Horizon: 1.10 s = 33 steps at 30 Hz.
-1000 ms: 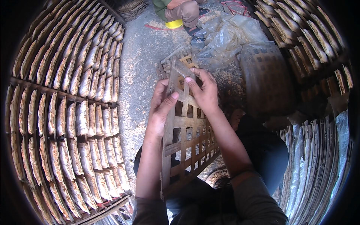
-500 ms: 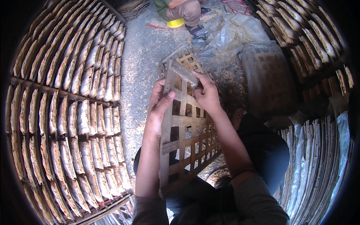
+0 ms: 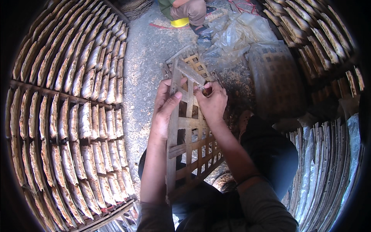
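A bamboo lattice tray [image 3: 188, 123] stands tilted on edge before me, with a flat greyish rail [image 3: 190, 72] across its upper end. My left hand [image 3: 166, 101] grips its left side rail, thumb on the near face and fingers behind. At the upper right of the lattice, my right hand [image 3: 212, 101] is closed with curled fingers, its thumb against a strip just below the rail's end. Part of that grip is hidden by the hand itself. Beyond this tray, another lattice piece [image 3: 194, 62] shows near the floor.
Racks hold tilted trays of whitish-brown pieces at the left [image 3: 87, 120] and upper right [image 3: 326, 40]. Clear plastic sheeting [image 3: 241, 34] lies ahead, by a plastic-covered lattice tray [image 3: 270, 73]. Upright stacked trays [image 3: 319, 170] stand at right. A person [image 3: 190, 11] crouches at the far end.
My right hand has shifted down and slightly right, off the rail's end and onto the lattice just below. My left hand keeps its hold, and the tray has barely moved.
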### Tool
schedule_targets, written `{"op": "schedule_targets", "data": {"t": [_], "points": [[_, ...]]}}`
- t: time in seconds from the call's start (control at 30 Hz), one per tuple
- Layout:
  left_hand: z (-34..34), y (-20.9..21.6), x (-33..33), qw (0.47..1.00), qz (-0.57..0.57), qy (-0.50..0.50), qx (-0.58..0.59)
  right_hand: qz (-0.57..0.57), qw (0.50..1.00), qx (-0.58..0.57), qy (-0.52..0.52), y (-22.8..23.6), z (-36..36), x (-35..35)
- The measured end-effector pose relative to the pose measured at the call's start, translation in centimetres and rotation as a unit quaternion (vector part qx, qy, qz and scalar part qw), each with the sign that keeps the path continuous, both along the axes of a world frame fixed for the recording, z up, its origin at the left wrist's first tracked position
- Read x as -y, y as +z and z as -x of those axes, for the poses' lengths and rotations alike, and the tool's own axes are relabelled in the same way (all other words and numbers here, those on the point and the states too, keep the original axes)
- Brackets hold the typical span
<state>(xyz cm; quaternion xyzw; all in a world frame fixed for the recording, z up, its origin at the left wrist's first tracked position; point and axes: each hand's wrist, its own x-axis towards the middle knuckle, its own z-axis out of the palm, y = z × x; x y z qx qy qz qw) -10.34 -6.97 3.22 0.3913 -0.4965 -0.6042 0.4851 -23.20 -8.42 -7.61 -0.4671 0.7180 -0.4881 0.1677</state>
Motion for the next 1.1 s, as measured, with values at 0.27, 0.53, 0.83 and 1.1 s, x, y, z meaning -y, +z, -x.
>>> {"op": "schedule_targets", "data": {"t": [0.27, 0.53, 0.83, 1.1], "points": [[0.3, 0.1, -0.2, 1.000, -0.005, 0.001, -0.020, -0.114, 0.965, -0.234, 0.024, 3.5, 1.2, 1.1], [0.6, 0.1, 0.0, 1.000, 0.001, -0.001, 0.002, -0.102, 0.951, -0.289, 0.045, 3.9, 1.7, 1.3], [1.0, 0.5, -0.1, 1.000, 0.007, -0.010, 0.015, 0.059, 0.968, -0.230, 0.084, 2.2, 2.8, 0.9], [1.0, 0.4, -0.1, 0.999, -0.011, -0.004, -0.045, 0.048, 0.961, 0.102, 0.251, 0.1, 4.9, 1.8]]}}
